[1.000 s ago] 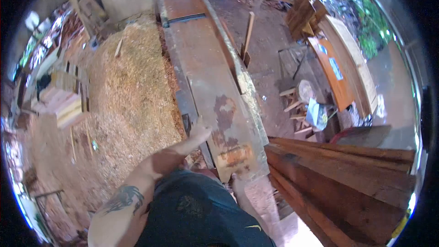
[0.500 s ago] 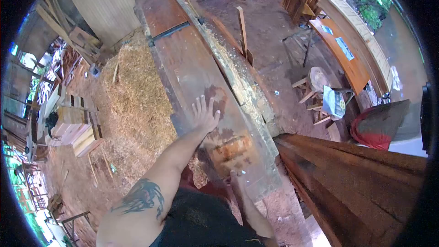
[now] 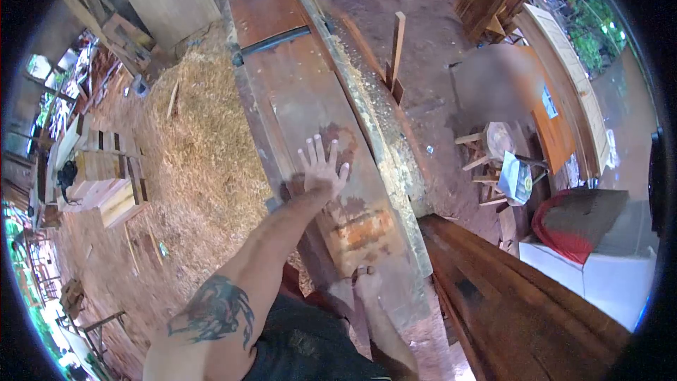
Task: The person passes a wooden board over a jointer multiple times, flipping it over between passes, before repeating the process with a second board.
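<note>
A long, worn metal-topped machine bed (image 3: 310,92) runs from the upper left down toward the person's body, with brownish stains and a dark slot across it. My left hand (image 3: 324,166) lies on its surface, palm down with the fingers spread, beside a dark reddish stain. Nearer the body, my right hand (image 3: 367,285) rests at the bed's lower part with its fingers curled; whether they hold anything is too small to make out. Between the hands is a rusty orange patch (image 3: 361,231).
Wood shavings (image 3: 204,127) cover the ground left of the bed. Stacked boards (image 3: 113,176) stand farther left. Large dark-brown planks (image 3: 508,296) rise at the lower right. A stool (image 3: 498,140) and a long orange board (image 3: 553,127) are at the right.
The whole view has shifted slightly. My left hand still lies spread on the bed, its wrist a little more bent. My right hand remains curled near the bed's lower part.
</note>
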Motion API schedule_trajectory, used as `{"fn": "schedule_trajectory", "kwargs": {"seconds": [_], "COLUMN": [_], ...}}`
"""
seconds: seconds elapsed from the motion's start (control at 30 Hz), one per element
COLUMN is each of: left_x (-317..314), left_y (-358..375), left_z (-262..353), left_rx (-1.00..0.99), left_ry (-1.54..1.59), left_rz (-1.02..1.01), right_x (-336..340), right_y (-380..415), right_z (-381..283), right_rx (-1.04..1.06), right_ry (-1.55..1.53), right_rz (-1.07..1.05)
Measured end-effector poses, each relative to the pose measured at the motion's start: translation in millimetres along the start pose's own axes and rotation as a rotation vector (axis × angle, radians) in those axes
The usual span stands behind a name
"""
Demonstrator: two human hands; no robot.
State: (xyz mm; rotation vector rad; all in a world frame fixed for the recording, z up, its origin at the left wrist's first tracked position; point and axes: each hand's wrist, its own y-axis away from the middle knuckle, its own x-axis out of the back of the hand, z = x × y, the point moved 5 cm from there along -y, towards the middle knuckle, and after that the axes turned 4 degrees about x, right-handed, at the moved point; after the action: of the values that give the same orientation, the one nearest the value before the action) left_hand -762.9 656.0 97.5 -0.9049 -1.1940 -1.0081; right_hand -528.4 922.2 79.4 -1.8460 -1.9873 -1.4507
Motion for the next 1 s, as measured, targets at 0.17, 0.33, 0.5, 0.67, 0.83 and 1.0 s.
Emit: {"fn": "schedule_trajectory", "kwargs": {"seconds": [0.17,0.33,0.5,0.67,0.83,1.0], "left_x": [2.4,4.4,15.5,7.7,14.0,15.2], "left_y": [-42.0,-85.8,-125.3,-156.5,-183.5,-204.0], "left_z": [-24.4,-46.1,-63.8,-80.6,-93.9,-106.0], "left_rx": [-0.011,-0.015,0.001,0.014,0.02,0.014], "left_ry": [0.068,0.088,0.049,0.031,0.084,0.119], "left_rz": [0.031,0.068,0.057,0.103,0.145,0.189], "right_x": [-11.9,-57.6,-53.7,-48.3,-82.0,-82.9], "right_y": [-17.2,-66.6,-68.8,-81.2,-124.3,-126.6], "right_z": [-51.6,-28.7,-109.6,-154.3,-122.1,-159.9], "right_rx": [-0.008,0.087,0.009,0.055,0.176,0.114], "right_ry": [-0.094,0.033,-0.407,-0.147,0.038,-0.274], "right_rz": [-0.042,-0.033,-0.19,-0.178,-0.1,-0.15]}}
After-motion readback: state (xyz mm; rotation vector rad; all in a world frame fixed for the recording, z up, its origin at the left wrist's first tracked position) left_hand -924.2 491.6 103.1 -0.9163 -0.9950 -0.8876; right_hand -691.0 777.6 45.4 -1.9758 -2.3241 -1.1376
